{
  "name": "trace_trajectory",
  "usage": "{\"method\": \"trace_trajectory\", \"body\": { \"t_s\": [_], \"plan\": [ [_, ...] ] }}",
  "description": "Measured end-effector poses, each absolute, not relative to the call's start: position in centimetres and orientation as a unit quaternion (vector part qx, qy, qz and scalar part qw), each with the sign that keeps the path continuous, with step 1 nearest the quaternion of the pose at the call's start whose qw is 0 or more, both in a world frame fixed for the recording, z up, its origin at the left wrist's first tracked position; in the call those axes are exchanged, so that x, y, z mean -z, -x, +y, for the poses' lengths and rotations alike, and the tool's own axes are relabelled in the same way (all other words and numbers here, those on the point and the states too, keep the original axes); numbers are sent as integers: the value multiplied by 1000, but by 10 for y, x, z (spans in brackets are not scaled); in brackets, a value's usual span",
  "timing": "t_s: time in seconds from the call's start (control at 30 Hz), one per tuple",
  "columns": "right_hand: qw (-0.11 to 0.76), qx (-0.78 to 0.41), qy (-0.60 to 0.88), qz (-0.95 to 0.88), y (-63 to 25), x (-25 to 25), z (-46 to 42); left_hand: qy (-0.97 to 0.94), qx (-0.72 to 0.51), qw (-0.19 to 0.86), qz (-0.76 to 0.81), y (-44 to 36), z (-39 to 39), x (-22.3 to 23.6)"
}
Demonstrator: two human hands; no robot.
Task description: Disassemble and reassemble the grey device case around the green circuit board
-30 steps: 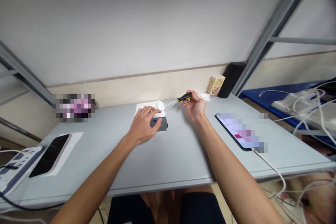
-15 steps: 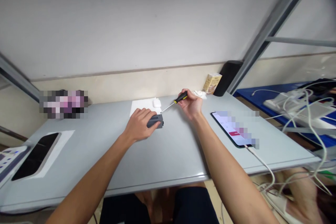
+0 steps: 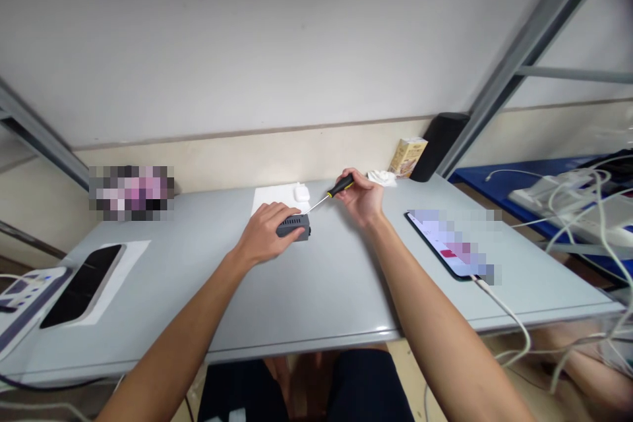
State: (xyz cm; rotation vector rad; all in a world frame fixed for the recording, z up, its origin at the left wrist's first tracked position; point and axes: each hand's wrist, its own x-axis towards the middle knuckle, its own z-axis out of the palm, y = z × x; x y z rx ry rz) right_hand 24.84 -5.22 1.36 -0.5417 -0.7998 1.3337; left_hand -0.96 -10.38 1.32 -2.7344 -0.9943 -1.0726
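My left hand [image 3: 267, 235] is closed around a small dark grey box [image 3: 295, 227] with a row of vent slots, and it rests on the grey desk [image 3: 306, 297]. In my right hand [image 3: 362, 200] is a screwdriver [image 3: 341, 185] with a black and yellow handle, gripped in the fingers. Its thin metal shaft slants down to the left, and the tip is at the box's far right edge; whether it sits in a screw I cannot tell. Behind the box lie a white sheet [image 3: 267, 198] and a small white case [image 3: 301, 193].
On the right lies a lit phone [image 3: 440, 247] with a white cable [image 3: 504, 306]. A crumpled tissue [image 3: 382, 178], a yellow carton [image 3: 408, 157] and a black cylinder [image 3: 440, 147] stand by the wall. At left are a dark phone [image 3: 84, 283] and a power strip [image 3: 30, 303].
The whole view has shifted a little, so the desk items appear farther right. Both hands keep their holds on the box and the screwdriver, with hardly any movement between them.
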Motion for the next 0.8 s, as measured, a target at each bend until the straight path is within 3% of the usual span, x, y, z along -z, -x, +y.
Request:
{"method": "trace_trajectory", "body": {
  "t_s": [0.5,0.67,0.8],
  "plan": [
    [699,-593,265,-299,-249,-10,-47,895,311,32,-317,12,-104,-15],
    [694,-588,340,-238,-245,-1,-42,897,295,-3,-330,14,-107,-19],
    [668,-587,375,-262,-240,6,-40,859,355,-56,-366,21,-106,-24]
  ]
}}
